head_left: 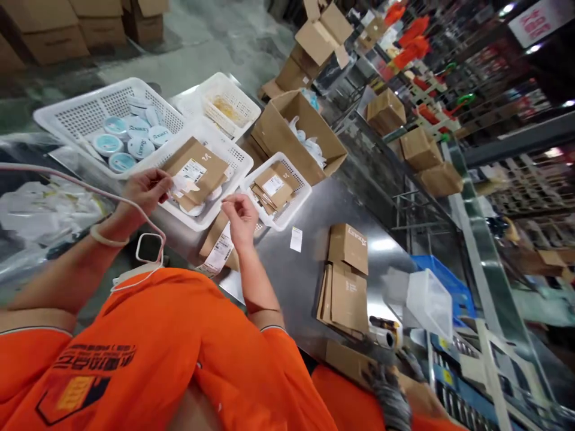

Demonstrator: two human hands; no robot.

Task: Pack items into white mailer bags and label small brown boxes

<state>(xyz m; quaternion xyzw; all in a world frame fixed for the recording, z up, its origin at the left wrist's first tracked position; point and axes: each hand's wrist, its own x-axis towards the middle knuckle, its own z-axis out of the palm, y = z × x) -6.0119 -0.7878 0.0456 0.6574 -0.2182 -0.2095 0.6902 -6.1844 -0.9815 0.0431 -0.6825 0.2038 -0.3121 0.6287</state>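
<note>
My left hand (146,194) pinches a small white slip (185,184) with a ragged edge, over a white plastic basket (240,157). Below the slip lies a flat brown cardboard mailer (204,164) with a printed label, inside that basket. My right hand (242,221) is raised beside the basket's near corner, thumb and fingers pressed together; whether anything is between them cannot be made out. Close by it sits a smaller white basket (304,187) with labelled brown mailers (274,184). Under my right wrist, a brown box (214,239) carries a white printed label.
Round blue-and-white containers (108,144) fill part of a large basket (58,114). Behind are a basket of yellowish bands (227,109) and an open carton (278,129). A paper slip (296,239) and stacked cardboard (348,293) lie rightward. A co-worker's gloved hand (390,395) touches cardboard.
</note>
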